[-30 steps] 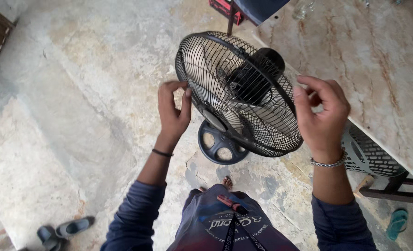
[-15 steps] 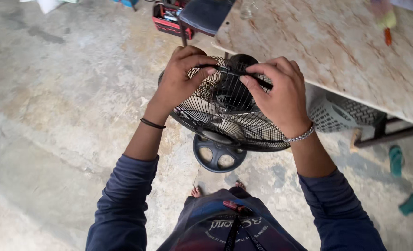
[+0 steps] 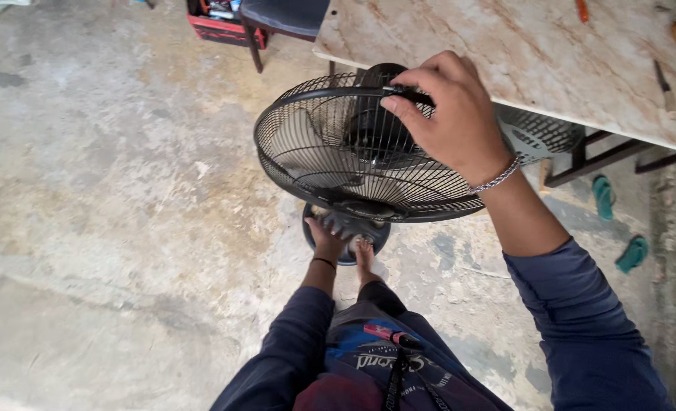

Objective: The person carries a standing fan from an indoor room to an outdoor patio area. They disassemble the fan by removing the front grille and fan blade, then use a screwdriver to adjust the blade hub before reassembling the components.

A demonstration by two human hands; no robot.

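A black pedestal fan with a wire cage (image 3: pixel 330 152) stands on the concrete floor, its cage tilted face-up. My right hand (image 3: pixel 452 114) grips the top rim of the cage next to the motor housing; a metal bracelet is on that wrist. Reaching down under the cage, my left hand (image 3: pixel 329 237) has its fingers curled around the fan's neck just above the round dark base (image 3: pixel 382 237). My bare foot (image 3: pixel 364 259) rests against that base.
A marble-topped table (image 3: pixel 543 53) stands right behind the fan, with small tools on it. A pale fan grille (image 3: pixel 536 133) lies under it. A red toolbox (image 3: pixel 224 23) and a dark stool (image 3: pixel 284 15) are further back. Green sandals (image 3: pixel 602 196) lie at right.
My left hand left the top of the cage and went down under it to the neck. My right hand stayed on the upper cage. The view shifted left.
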